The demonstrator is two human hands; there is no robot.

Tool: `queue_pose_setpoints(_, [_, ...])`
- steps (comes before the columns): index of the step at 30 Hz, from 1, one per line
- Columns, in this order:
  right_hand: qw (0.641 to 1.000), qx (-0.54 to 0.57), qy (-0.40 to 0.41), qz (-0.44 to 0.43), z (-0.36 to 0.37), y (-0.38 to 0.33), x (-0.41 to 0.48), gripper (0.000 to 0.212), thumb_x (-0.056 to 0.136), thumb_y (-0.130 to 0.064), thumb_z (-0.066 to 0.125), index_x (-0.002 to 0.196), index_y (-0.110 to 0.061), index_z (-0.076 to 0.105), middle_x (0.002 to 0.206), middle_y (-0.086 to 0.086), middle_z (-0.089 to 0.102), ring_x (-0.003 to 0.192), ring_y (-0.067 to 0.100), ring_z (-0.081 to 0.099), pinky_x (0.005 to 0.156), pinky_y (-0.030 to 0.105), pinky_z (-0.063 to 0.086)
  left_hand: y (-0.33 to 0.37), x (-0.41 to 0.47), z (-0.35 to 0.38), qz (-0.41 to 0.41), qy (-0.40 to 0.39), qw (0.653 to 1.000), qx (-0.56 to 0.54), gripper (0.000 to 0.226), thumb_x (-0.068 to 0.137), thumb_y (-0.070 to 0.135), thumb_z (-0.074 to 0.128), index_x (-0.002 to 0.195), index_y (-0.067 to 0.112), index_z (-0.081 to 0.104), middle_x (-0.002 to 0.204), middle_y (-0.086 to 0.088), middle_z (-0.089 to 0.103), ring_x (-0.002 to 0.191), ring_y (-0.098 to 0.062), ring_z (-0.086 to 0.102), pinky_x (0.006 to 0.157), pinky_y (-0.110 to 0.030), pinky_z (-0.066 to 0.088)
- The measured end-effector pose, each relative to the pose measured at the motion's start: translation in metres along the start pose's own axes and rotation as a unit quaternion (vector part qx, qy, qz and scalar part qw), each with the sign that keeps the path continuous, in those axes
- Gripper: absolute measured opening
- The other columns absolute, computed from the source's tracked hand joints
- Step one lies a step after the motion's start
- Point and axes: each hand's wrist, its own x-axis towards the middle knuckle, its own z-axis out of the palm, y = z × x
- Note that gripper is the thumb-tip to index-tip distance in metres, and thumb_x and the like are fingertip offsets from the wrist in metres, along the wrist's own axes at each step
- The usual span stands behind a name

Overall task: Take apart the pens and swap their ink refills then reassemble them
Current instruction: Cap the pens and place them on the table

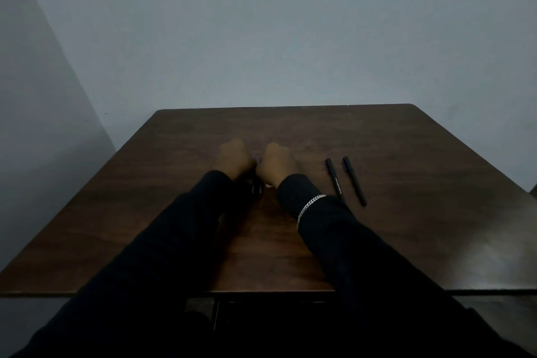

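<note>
My left hand [234,158] and my right hand [277,161] rest side by side on the dark wooden table [406,154], backs up, fingers curled. Between them a small dark pen piece with a purple tint [258,159] shows, and a dark pen part [255,187] pokes out below my left wrist; which hand grips what is hidden by the knuckles. Two black pens lie to the right of my right hand, side by side and apart from it: one with white lettering [334,179] and a plain one [354,181]. A silver chain bracelet [309,206] sits on my right sleeve.
A plain grey wall [261,23] stands behind the table's far edge. The scene is dim. The table's near edge [261,291] runs below my forearms, with dark sleeves covering both arms.
</note>
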Motion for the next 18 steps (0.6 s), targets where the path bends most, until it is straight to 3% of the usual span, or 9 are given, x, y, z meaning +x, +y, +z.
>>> queue_pose_setpoints(3, [1.000, -0.008, 0.010, -0.003, 0.002, -0.001, 0.001, 0.018, 0.097, -0.014, 0.064, 0.107, 0.001, 0.063, 0.117, 0.026, 0.066, 0.104, 0.041, 0.068, 0.069, 0.033, 0.048, 0.001, 0.000, -0.001, 0.012, -0.002, 1.000, 0.010, 0.023, 0.102, 0.016, 0.067, 0.087, -0.002, 0.069, 0.092, -0.018, 0.070, 0.095, -0.032, 0.071, 0.087, -0.041, 0.060])
queue_pose_setpoints(8, [0.999, -0.032, 0.025, -0.007, -0.001, 0.012, -0.006, 0.016, 0.097, -0.018, 0.063, 0.098, -0.004, 0.069, 0.107, 0.021, 0.071, 0.100, 0.037, 0.070, 0.068, 0.033, 0.051, 0.006, -0.006, 0.003, 0.025, -0.002, 1.000, 0.002, 0.033, 0.099, 0.018, 0.069, 0.072, 0.003, 0.061, 0.076, -0.014, 0.065, 0.081, -0.030, 0.067, 0.073, -0.041, 0.057])
queue_pose_setpoints(12, [0.995, -0.052, 0.081, 0.008, -0.017, 0.034, -0.025, 0.027, 0.098, -0.029, 0.059, 0.093, -0.004, 0.068, 0.103, 0.022, 0.072, 0.097, 0.040, 0.070, 0.067, 0.034, 0.046, 0.019, -0.016, 0.016, 0.041, -0.026, 0.998, -0.026, 0.030, 0.097, 0.023, 0.073, 0.083, -0.004, 0.074, 0.093, -0.021, 0.077, 0.090, -0.032, 0.075, 0.083, -0.043, 0.061])
queue_pose_setpoints(15, [0.993, -0.068, 0.095, 0.030, -0.031, 0.047, -0.036, 0.031, 0.099, -0.029, 0.059, 0.083, -0.003, 0.066, 0.103, 0.024, 0.073, 0.097, 0.041, 0.071, 0.064, 0.034, 0.044, 0.031, -0.021, 0.027, 0.052, -0.018, 0.998, -0.039, 0.022, 0.088, 0.018, 0.080, 0.077, -0.001, 0.080, 0.079, -0.018, 0.078, 0.078, -0.028, 0.077, 0.067, -0.034, 0.063])
queue_pose_setpoints(17, [0.992, -0.076, 0.094, 0.040, -0.039, 0.055, -0.040, 0.031, 0.100, -0.031, 0.057, 0.085, -0.006, 0.067, 0.103, 0.022, 0.074, 0.098, 0.039, 0.071, 0.065, 0.030, 0.041, 0.038, -0.022, 0.035, 0.051, -0.013, 0.998, -0.044, 0.029, 0.083, 0.014, 0.081, 0.057, 0.008, 0.071, 0.058, -0.009, 0.071, 0.056, -0.019, 0.069, 0.041, -0.019, 0.051])
queue_pose_setpoints(18, [0.991, -0.079, 0.096, 0.043, -0.042, 0.059, -0.042, 0.033, 0.100, -0.034, 0.057, 0.087, -0.006, 0.068, 0.103, 0.021, 0.074, 0.099, 0.038, 0.071, 0.066, 0.029, 0.041, 0.041, -0.022, 0.039, 0.050, -0.014, 0.998, -0.044, 0.032, 0.080, 0.012, 0.082, 0.053, 0.009, 0.066, 0.054, -0.006, 0.068, 0.052, -0.018, 0.066, 0.035, -0.018, 0.044])
